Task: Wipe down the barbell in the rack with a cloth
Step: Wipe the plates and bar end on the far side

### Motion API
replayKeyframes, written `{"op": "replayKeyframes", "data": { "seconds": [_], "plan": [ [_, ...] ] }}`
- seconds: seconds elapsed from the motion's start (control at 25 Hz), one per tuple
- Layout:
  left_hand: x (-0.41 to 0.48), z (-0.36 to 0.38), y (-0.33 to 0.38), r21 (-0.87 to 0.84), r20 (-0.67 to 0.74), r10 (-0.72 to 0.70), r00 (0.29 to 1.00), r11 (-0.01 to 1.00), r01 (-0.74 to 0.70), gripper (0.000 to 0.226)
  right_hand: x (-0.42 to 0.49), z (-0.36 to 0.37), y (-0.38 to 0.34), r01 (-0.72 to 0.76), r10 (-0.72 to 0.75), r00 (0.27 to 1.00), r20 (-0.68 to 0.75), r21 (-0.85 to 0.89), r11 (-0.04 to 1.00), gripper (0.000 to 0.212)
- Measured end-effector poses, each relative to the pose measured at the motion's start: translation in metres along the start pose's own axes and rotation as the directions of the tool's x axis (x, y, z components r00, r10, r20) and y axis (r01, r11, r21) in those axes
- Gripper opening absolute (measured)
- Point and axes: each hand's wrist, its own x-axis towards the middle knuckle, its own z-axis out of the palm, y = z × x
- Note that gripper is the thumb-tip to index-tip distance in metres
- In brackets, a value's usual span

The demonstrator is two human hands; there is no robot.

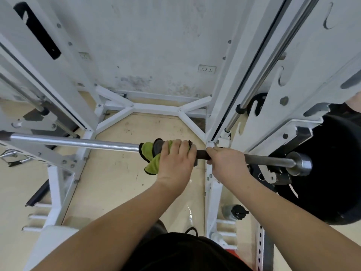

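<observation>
A person stands inside a white steel rack (64, 106) and works a cloth (151, 155) along the barbell (78, 142), which runs across the view from left to right, resting in the rack at about waist height. The left hand (176, 163) is wrapped over the bar with the cloth bunched beneath it, its 4 fingers (180, 146) curled side by side over the top and pressing the fabric around the shaft. The right hand (226, 163) sits just beside it, closed bare on the bar, seemingly to steady it. The cloth is a soft, napped microfibre, lime green on one face and grey on the other, with a dark stitched edge. The bar is a smooth round rod: bright and polished to the left of the cloth, darker and duller between and beyond the hands, ending in a thick metal collar (299, 163). The long bright stretch lies left of the cloth hand, so any further wiping would likely slide along the bar's length in that direction. A black weight plate (332, 173) hangs at far right.
</observation>
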Motion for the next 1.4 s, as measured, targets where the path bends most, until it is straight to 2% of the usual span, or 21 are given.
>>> {"op": "replayKeyframes", "data": {
  "seconds": [0.08, 0.16, 0.24, 0.32, 0.36, 0.4, 0.48, 0.56, 0.64, 0.72, 0.76, 0.84, 0.92, 1.0, 1.08, 1.24, 1.32, 1.4],
  "plan": [
    [-0.004, 0.003, -0.011, -0.004, -0.066, 0.125, 0.990, 0.992, -0.126, 0.074, 0.000, -0.003, -0.001, -0.003, 0.003, 1.000, 0.017, -0.002, 1.000, 0.009],
    [-0.011, 0.006, -0.044, 0.003, -0.173, 0.216, 0.961, 0.976, -0.219, 0.063, 0.003, -0.010, -0.004, -0.018, 0.018, 0.998, 0.068, -0.002, 1.000, 0.010],
    [-0.029, 0.011, -0.084, 0.071, -0.184, 0.128, 0.974, 0.991, -0.117, 0.061, 0.009, -0.016, -0.003, -0.034, 0.033, 0.992, 0.119, 0.002, 0.999, 0.011],
    [-0.046, 0.014, -0.103, 0.051, -0.154, -0.106, 0.982, 0.992, 0.115, 0.070, 0.009, -0.015, -0.004, -0.017, 0.017, 0.993, 0.115, -0.001, 1.000, 0.013],
    [-0.044, 0.011, -0.093, 0.030, -0.156, -0.203, 0.967, 0.977, 0.210, 0.069, 0.008, -0.014, -0.004, -0.021, 0.021, 0.994, 0.110, 0.000, 1.000, 0.013],
    [-0.036, 0.012, -0.069, 0.005, -0.160, -0.242, 0.957, 0.969, 0.246, 0.063, 0.007, -0.013, -0.005, -0.023, 0.023, 0.994, 0.106, 0.005, 1.000, 0.013],
    [-0.011, 0.008, -0.002, -0.116, -0.126, -0.157, 0.979, 0.983, 0.143, 0.052, 0.007, -0.014, -0.003, -0.049, 0.048, 0.994, 0.102, 0.009, 0.999, 0.012],
    [0.005, 0.001, 0.049, -0.203, -0.066, -0.087, 0.994, 0.976, 0.072, 0.066, 0.010, -0.015, 0.003, -0.108, 0.104, 0.990, 0.099, 0.036, 0.994, 0.014],
    [0.002, 0.000, 0.033, -0.198, -0.104, 0.015, 0.994, 0.980, -0.036, 0.077, 0.013, -0.018, 0.008, -0.149, 0.138, 0.983, 0.120, 0.083, 0.985, 0.012],
    [-0.015, 0.008, -0.021, -0.170, -0.188, 0.143, 0.972, 0.969, -0.176, 0.072, 0.014, -0.020, 0.007, -0.147, 0.131, 0.980, 0.152, 0.100, 0.984, 0.004],
    [-0.022, 0.011, -0.049, -0.133, -0.188, 0.132, 0.973, 0.978, -0.159, 0.072, 0.014, -0.021, 0.005, -0.141, 0.123, 0.979, 0.165, 0.105, 0.984, 0.007],
    [-0.032, 0.009, -0.078, -0.103, -0.143, -0.024, 0.989, 0.995, 0.009, 0.078, 0.012, -0.021, 0.002, -0.122, 0.105, 0.979, 0.177, 0.089, 0.988, 0.007],
    [-0.030, 0.004, -0.044, -0.129, -0.097, -0.186, 0.978, 0.976, 0.173, 0.076, 0.010, -0.020, 0.001, -0.116, 0.103, 0.982, 0.155, 0.073, 0.991, 0.004],
    [-0.023, 0.003, 0.003, -0.140, -0.041, -0.207, 0.977, 0.970, 0.200, 0.075, 0.008, -0.019, 0.000, -0.111, 0.102, 0.985, 0.139, 0.056, 0.992, 0.003],
    [-0.018, 0.003, 0.014, -0.135, -0.017, -0.180, 0.983, 0.975, 0.176, 0.073, 0.008, -0.022, -0.002, -0.138, 0.128, 0.979, 0.159, 0.051, 0.989, 0.004],
    [-0.025, 0.006, -0.048, -0.007, -0.099, 0.088, 0.991, 0.996, -0.089, 0.081, 0.010, -0.020, -0.004, -0.168, 0.150, 0.967, 0.206, 0.072, 0.983, 0.005],
    [-0.041, 0.005, -0.099, 0.001, -0.124, 0.067, 0.990, 0.998, -0.067, 0.079, 0.006, -0.021, -0.006, -0.203, 0.179, 0.963, 0.201, 0.106, 0.973, 0.012],
    [-0.059, 0.006, -0.152, 0.003, -0.114, -0.091, 0.989, 0.996, 0.092, 0.076, 0.006, -0.026, -0.018, -0.186, 0.170, 0.975, 0.141, 0.109, 0.976, 0.024]
  ]
}}
